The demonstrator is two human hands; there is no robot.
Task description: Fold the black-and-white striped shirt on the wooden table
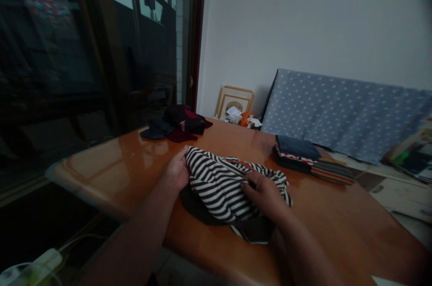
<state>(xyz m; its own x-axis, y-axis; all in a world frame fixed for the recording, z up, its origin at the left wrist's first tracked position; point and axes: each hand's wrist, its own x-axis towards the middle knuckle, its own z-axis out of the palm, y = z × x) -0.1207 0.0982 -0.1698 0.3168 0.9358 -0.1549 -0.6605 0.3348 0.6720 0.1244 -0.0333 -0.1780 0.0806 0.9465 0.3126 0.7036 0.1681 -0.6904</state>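
Observation:
A black-and-white striped garment (216,182) with dark plain parts lies rumpled near the front edge of the table. My left hand (178,170) pinches its upper left corner, lifting that edge slightly. On the right part of the stripes, my right hand (261,190) has its fingers curled into the fabric beside a fold. The tips of the right fingers are partly hidden by cloth. What kind of garment it is I cannot tell.
Dark clothes (182,121) lie in a loose heap at the table's far left. A stack of folded clothes (303,155) sits at the right. Behind stand picture frames (236,97) and a dotted blue cloth (337,110). Glass doors (135,43) border the left side of the wooden table (111,173).

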